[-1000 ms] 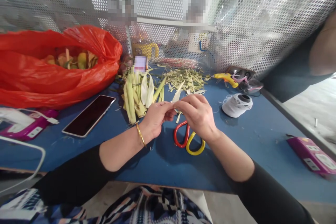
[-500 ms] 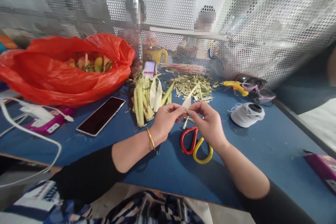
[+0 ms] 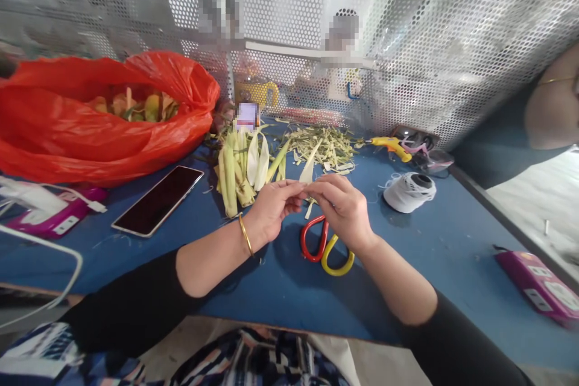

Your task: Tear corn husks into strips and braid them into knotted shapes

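A pale, pointed strip of corn husk (image 3: 310,167) stands up between my two hands, its lower end pinched at the fingertips. My left hand (image 3: 272,208), with a gold bangle at the wrist, closes thumb and fingers on the husk base. From the other side, my right hand (image 3: 340,206) pinches the same spot, its fingertips partly hidden. Scissors (image 3: 304,244) with one red and one yellow handle lie below, beside my right hand; their blades are hidden. Behind my left hand lie folded green and white husks (image 3: 230,175). Shredded husk (image 3: 323,146) is heaped farther back.
A red plastic bag (image 3: 136,154) of husks and a phone (image 3: 158,200) lie left, near a purple power strip (image 3: 67,217). To the right are a white thread spool (image 3: 409,193), a yellow glue gun (image 3: 393,146) and another power strip (image 3: 536,283). Perforated metal mesh (image 3: 289,6) stands behind.
The whole view has shifted, so things sit farther left. My right fingers have folded further over the husk base, and my left fingers have curled. At right, another person's arm shows more.
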Motion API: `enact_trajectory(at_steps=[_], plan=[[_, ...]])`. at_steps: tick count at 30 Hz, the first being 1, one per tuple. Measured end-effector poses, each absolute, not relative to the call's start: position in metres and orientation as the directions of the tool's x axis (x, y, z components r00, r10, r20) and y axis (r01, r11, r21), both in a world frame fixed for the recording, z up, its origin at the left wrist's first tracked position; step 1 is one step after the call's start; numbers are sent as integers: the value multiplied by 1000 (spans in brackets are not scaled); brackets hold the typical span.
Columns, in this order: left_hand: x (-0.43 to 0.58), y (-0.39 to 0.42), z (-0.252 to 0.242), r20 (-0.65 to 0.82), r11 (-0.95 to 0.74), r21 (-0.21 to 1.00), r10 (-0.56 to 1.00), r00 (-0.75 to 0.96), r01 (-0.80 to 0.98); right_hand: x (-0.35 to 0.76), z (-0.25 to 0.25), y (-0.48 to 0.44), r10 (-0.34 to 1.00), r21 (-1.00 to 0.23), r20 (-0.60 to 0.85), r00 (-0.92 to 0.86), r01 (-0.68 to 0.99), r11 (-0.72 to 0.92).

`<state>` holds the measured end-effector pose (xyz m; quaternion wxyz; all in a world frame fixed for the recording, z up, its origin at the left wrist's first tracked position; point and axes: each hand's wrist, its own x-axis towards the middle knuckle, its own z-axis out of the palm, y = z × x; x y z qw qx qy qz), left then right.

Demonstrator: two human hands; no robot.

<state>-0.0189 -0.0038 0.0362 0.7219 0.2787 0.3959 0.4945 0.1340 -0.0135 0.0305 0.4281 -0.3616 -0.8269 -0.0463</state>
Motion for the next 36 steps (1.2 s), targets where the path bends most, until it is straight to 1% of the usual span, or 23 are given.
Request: enact_trajectory(at_steps=[4, 6, 8, 10, 11, 13, 15, 17, 19, 21, 24, 28, 33, 36], plan=[[-19, -5, 37, -319, 398, 764, 917, 238, -508, 133, 32, -13, 480, -117, 776, -409, 654, 748], [-19, -5, 36, -326, 411, 754, 911, 252, -511, 133, 32, -12, 457, -88, 786, -416, 657, 749], [-19, -5, 35, -325, 414, 758, 910, 259, -504, 133, 32, -12, 461, -91, 788, -409, 663, 743], [-19, -5, 33, -308, 394, 777, 918, 249, -492, 132, 32, -13, 504, -150, 780, -371, 671, 726], [-18, -5, 33, -290, 371, 792, 927, 237, -485, 132, 32, -13, 541, -205, 770, -338, 672, 711], [-17, -5, 31, -229, 294, 837, 954, 193, -461, 130, 33, -14, 629, -349, 735, -252, 655, 670], [-16, -5, 30, -141, 189, 891, 980, 142, -413, 128, 34, -15, 714, -499, 679, -170, 607, 619], [-15, -5, 28, -45, 75, 933, 995, 94, -351, 126, 35, -16, 783, -622, 612, -106, 547, 560], [-14, -5, 26, 37, -16, 956, 997, 65, -294, 124, 35, -17, 836, -713, 546, -48, 498, 494], [-14, -4, 24, 90, -73, 964, 994, 56, -254, 122, 35, -17, 870, -775, 493, 11, 460, 433], [-14, -5, 23, 119, -103, 970, 991, 62, -218, 121, 35, -17, 889, -822, 452, 76, 423, 381], [-14, -8, 25, 122, -103, 971, 990, 74, -216, 120, 34, -17, 891, -845, 437, 121, 395, 361], [-15, -7, 25, 103, -89, 982, 991, 81, -164, 121, 32, -16, 893, -850, 433, 120, 385, 360], [-15, -5, 24, 59, -39, 977, 994, 88, -211, 121, 32, -15, 899, -857, 429, 87, 353, 375]])
